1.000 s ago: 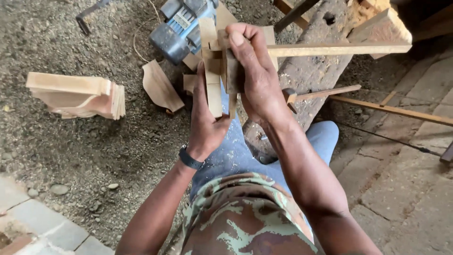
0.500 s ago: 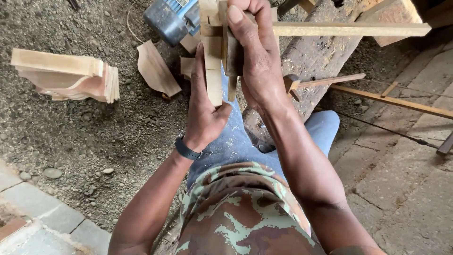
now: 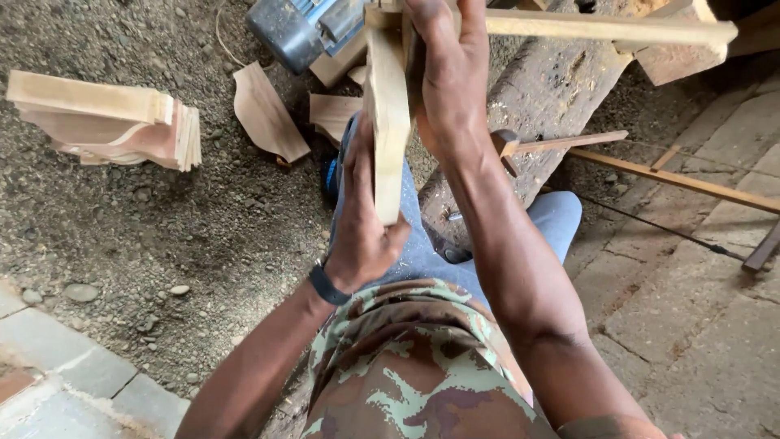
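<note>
A pale flat wooden piece (image 3: 387,122) stands on edge in front of me. My left hand (image 3: 364,219) grips its lower end, a dark band on the wrist. My right hand (image 3: 448,77) clasps its upper part from the right side. Just beyond the piece lies a grey and blue power tool (image 3: 302,28). A long thin wooden slat (image 3: 609,29) runs right from behind my right hand.
A stack of cut wooden pieces (image 3: 114,122) lies on the gravel at left; curved offcuts (image 3: 264,114) lie nearer the tool. A heavy timber beam (image 3: 544,97) slopes under my right arm. Thin sticks (image 3: 674,179) cross paving stones at right. A brick edge (image 3: 49,358) lies bottom left.
The view has shifted so the hands and piece sit higher in frame. Both hands keep their hold on the wooden piece; the stack at left looks nearer the left edge.
</note>
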